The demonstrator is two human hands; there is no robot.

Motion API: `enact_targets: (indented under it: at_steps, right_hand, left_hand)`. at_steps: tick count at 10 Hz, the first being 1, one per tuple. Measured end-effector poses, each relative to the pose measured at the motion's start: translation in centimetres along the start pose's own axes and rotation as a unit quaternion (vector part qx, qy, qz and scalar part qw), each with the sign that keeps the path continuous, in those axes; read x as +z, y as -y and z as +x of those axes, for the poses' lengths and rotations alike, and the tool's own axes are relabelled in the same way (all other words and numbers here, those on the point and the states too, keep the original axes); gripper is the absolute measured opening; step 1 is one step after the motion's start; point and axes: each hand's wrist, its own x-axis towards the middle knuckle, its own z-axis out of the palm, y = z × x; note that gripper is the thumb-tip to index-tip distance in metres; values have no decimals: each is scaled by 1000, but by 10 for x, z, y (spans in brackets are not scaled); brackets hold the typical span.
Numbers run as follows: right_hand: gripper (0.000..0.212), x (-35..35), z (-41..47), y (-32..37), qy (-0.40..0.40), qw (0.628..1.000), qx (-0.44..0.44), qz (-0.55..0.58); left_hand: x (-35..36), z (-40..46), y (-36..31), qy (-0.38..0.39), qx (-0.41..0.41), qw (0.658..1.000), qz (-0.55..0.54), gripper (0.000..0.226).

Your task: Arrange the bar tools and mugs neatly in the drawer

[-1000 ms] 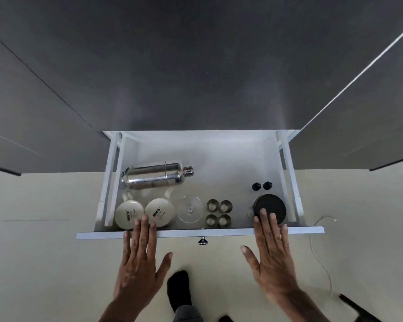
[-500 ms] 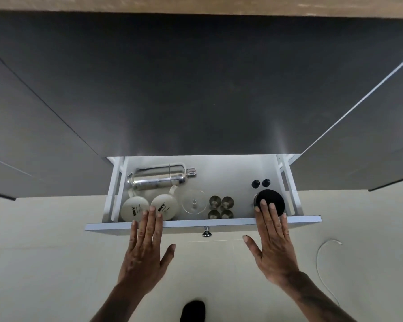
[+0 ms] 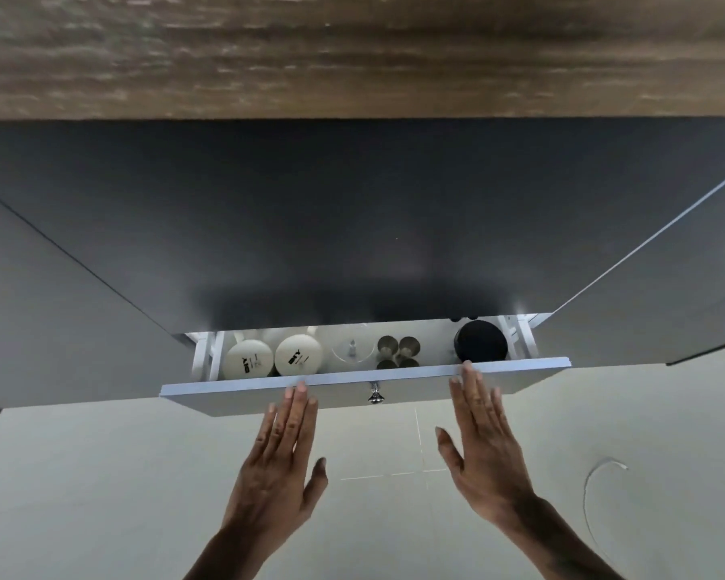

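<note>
- The drawer is pulled out only a little from under the dark cabinet front. Its long axis runs left to right, and its white front panel faces the person.
- A small metal knob sits at the middle of the front panel.
- The left hand is flat, fingers straight and close together, thumb held out to the side. Its fingertips touch the front panel left of the knob, and it holds nothing.
- The right hand is flat too, with nothing in it; its fingertips reach the top edge of the front panel near the drawer's right end.
- Two cream mugs stand side by side at the drawer's left end, just behind the front panel. The round faces pointing up carry dark print; they look upside down, though the view is too steep to be sure.
- A clear glass stands just to the right of the mugs, with what appears to be its stem pointing up.
- Small metal cups are clustered near the drawer's middle, openings up.
- A round black container stands at the right end, behind the right hand's fingertips.
- A wooden counter runs along the top.
- A thin white cord curves on the pale floor at the right.
</note>
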Motion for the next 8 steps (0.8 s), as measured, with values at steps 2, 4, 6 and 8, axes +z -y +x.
enact_targets:
  at_steps: [2,4,6,8]
  right_hand:
    - [84,20,32,23,31,997,54,38]
    - [86,19,70,60,84,984,94,129]
    - [92,11,103,61,156,968,116,157]
    - [88,-12,106,45,207,966,96,119]
  left_hand:
    - [18,31,16,98,-55,993,27,76]
    - [17,69,19,108,-72,991,24,80]
    - [12,93,27,120,-77,990,18,84]
    - [-14,107,12,145,-122,982,11,79]
